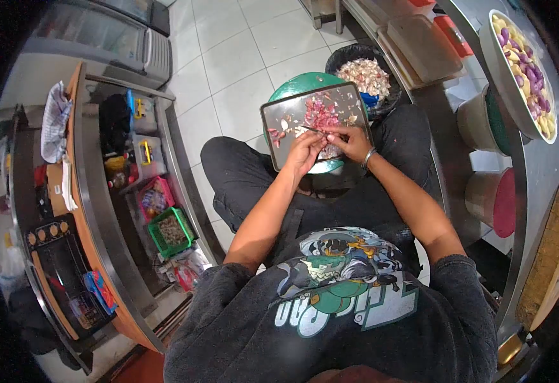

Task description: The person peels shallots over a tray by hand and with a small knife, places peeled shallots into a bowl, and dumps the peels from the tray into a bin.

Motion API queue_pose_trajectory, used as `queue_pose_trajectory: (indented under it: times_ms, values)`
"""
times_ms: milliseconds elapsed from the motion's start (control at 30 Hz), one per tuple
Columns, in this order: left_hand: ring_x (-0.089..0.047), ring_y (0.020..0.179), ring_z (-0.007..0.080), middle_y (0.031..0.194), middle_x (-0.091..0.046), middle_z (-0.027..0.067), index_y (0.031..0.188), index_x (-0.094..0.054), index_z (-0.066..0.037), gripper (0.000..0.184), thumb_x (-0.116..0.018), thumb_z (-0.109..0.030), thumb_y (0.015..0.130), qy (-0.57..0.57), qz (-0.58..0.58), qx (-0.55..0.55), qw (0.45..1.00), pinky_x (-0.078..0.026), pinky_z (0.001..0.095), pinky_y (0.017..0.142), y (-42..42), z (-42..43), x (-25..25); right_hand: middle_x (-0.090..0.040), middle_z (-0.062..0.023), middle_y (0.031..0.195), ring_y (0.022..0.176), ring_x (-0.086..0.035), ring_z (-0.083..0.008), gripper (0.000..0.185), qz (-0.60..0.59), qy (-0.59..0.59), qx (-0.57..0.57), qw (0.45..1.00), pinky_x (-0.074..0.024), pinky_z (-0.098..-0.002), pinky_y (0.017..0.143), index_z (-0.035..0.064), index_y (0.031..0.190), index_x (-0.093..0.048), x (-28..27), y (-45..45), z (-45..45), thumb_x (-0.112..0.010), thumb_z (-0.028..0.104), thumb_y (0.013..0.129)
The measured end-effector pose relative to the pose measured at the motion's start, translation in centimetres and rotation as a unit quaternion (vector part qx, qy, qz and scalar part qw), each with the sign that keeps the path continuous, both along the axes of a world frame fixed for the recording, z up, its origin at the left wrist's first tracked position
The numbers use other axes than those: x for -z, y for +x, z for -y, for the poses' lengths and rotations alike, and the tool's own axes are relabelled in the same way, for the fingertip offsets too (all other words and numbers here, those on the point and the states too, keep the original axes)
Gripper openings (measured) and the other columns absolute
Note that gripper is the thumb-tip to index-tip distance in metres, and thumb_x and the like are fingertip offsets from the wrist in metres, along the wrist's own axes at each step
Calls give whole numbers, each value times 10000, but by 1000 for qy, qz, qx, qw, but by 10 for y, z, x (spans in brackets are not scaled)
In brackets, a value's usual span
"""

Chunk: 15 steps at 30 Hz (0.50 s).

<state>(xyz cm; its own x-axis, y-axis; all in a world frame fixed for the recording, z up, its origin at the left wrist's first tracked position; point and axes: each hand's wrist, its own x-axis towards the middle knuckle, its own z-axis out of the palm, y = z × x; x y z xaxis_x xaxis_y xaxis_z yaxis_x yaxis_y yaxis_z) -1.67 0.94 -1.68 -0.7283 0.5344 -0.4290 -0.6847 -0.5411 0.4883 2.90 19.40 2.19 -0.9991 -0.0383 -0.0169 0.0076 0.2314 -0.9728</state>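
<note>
A dark rectangular tray [279, 113] rests on a green round stool [305, 82] between my knees. Pinkish-red shallots or peel pieces [321, 112] are heaped on its far half, with pale skins scattered about. Over the near half my two hands meet. My left hand [305, 150] is closed in a pinch, and what its fingertips hold is too small to name. My right hand [352, 142], with a metal bracelet at the wrist, is closed too. A thin knife blade [310, 129] points left from its fingers; the handle is hidden.
A black-lined bin [336, 59] full of pale peelings stands past my right knee. On the steel counter at right is a white oval bowl [493, 57] of peeled garlic and purple shallots. Steel shelving at left holds a green basket [187, 225] and tubs [148, 156].
</note>
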Motion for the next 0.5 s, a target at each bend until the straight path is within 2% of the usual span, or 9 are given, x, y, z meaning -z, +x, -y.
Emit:
queue_pose_trajectory:
  times_ms: [300, 400, 467, 500]
  values:
    - [-644, 901, 209, 942, -640, 113, 864, -578, -2, 39, -571, 25, 891, -32, -15, 30, 999, -539, 330, 863, 1, -2, -5, -720, -100, 995, 904, -657, -143, 250, 0, 15, 4, 1000, -503, -285, 803, 75, 1087, -709, 7, -1, -4, -668, 210, 880]
    - [-649, 889, 221, 983, -635, 128, 940, -574, 20, 56, -567, 41, 889, -7, 25, 4, 1000, -543, 333, 875, 1, -4, -12, -725, -102, 961, 885, -664, -142, 258, 7, 27, 14, 1000, -501, -276, 787, 74, 1087, -708, 7, -1, -4, -666, 225, 882]
    - [-640, 950, 246, 1021, -627, 153, 1060, -556, 61, 179, -566, 64, 881, -96, -33, 60, 993, -533, 344, 919, 3, -5, -19, -720, -126, 944, 895, -676, -190, 259, 23, 38, 35, 998, -509, -314, 807, 80, 1042, -723, 4, 0, -4, -690, 243, 843]
    - [-640, 950, 246, 1021, -627, 153, 1060, -556, 61, 179, -566, 64, 881, -95, -33, 60, 993, -533, 344, 919, 3, -6, -18, -720, -126, 944, 895, -676, -190, 259, 23, 39, 35, 998, -509, -314, 807, 80, 1042, -723, 4, -1, -4, -690, 243, 843]
